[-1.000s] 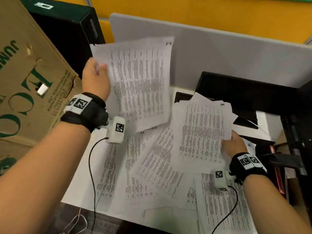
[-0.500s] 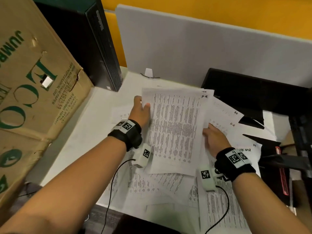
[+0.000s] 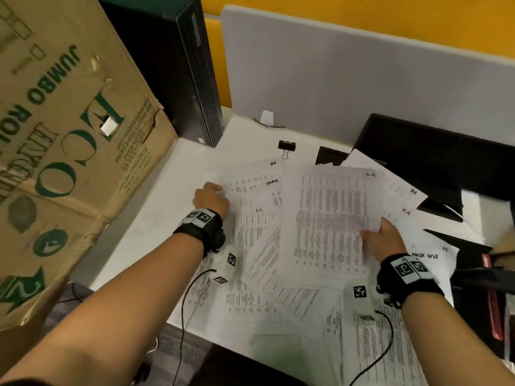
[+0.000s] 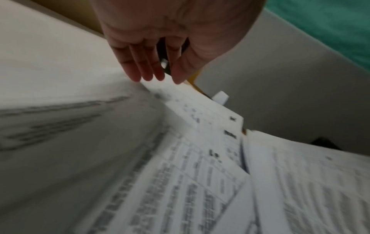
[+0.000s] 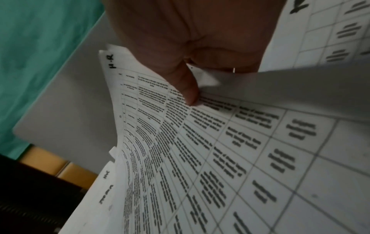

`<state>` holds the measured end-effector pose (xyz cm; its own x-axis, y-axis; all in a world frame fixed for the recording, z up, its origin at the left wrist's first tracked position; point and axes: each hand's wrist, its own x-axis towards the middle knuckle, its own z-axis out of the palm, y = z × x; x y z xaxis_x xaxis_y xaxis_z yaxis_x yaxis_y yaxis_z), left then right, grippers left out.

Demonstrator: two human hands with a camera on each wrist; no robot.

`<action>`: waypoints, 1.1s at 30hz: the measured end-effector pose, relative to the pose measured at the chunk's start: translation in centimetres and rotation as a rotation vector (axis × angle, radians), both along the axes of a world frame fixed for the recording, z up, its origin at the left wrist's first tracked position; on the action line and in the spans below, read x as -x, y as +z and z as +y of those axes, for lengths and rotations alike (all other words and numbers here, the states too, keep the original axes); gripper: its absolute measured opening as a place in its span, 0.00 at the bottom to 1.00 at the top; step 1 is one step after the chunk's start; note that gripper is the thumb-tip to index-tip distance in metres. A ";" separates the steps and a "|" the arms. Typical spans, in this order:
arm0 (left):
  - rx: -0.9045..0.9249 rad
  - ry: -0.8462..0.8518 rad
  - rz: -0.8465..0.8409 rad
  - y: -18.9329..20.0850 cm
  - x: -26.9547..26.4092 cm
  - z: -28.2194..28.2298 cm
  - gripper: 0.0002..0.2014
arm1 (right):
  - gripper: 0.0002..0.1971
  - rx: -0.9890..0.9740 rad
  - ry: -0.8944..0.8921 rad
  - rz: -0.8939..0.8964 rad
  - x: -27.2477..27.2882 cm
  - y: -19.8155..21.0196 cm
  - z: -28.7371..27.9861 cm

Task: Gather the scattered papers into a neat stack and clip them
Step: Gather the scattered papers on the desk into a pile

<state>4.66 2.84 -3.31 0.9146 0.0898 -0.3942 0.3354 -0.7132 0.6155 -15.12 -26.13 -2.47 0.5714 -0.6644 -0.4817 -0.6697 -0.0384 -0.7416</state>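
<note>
Head view: white printed sheets of paper (image 3: 259, 246), covered in grey tables and lines of text, scattered in overlapping layers across a white desk (image 3: 156, 207), some overhanging the near edge. Left hand (image 3: 210, 197) at the far-left corner of the spread, fingertips on a sheet edge, fingers straight, gripping nothing. Right hand (image 3: 383, 240) pinching the right edge of a small gathered bundle of sheets (image 3: 330, 218), lifted slightly above the rest. Small black binder clip (image 3: 286, 146) lying alone on the desk just beyond the papers. Large brown cardboard box with green lettering (image 3: 64, 140) at the left, contents hidden; black upright computer case (image 3: 184, 68) beside it; grey partition panel (image 3: 348, 76) behind.

Left wrist view: blurred; straight fingers (image 4: 140, 68) reaching down to the edge of a printed sheet, nothing grasped.

Right wrist view: thumb (image 5: 186, 88) pressed onto the top of the bundle, sheet corners fanned unevenly, handwritten marks at the corners.
</note>
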 end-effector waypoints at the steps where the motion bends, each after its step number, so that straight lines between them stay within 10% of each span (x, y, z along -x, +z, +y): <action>1: -0.028 0.014 0.025 -0.3 -0.1 0.9 0.17 | 0.14 0.006 -0.016 0.005 0.2 -0.2 -0.4; 14: 0.023 -0.097 0.129 -1.8 3.1 2.9 0.22 | 0.18 -0.030 -0.068 0.009 0.4 -1.2 -1.3; 21: -0.084 0.054 0.254 -0.8 2.0 4.0 0.47 | 0.18 -0.042 -0.079 -0.019 0.2 -0.7 -0.8; 28: -0.273 -0.064 0.274 -0.9 1.3 5.2 0.21 | 0.18 -0.064 -0.058 -0.061 -0.4 -0.8 -0.2; 33: -0.420 -0.118 0.210 -0.2 1.0 5.0 0.22 | 0.17 -0.059 -0.036 -0.048 -0.9 -0.6 0.1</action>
<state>3.67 7.84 -3.53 0.8325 0.1811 -0.5236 0.3233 -0.9263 0.1937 -14.26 -26.00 -3.04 0.5709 -0.6563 -0.4933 -0.6334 0.0303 -0.7732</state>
